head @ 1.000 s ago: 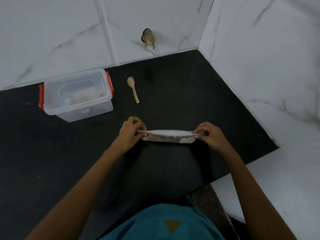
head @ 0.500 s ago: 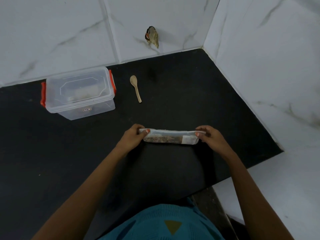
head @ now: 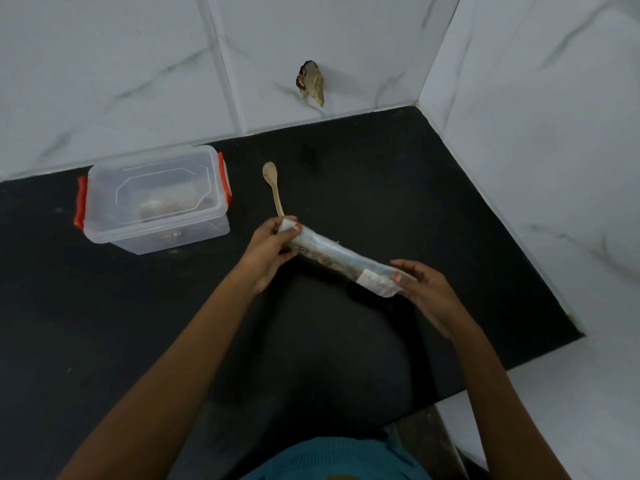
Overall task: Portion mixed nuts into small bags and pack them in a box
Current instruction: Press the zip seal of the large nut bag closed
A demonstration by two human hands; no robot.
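Above the black counter, the left hand and right hand each grip one end of a tilted packet, contents blurred, perhaps nuts, hiding the handle tip of the wooden spoon.

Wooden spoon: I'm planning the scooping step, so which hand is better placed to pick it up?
Left, probably. The left hand is right beside the handle end of the wooden spoon, while the right hand is farther off, across the packet. Both hold the packet, so the left must let go first.
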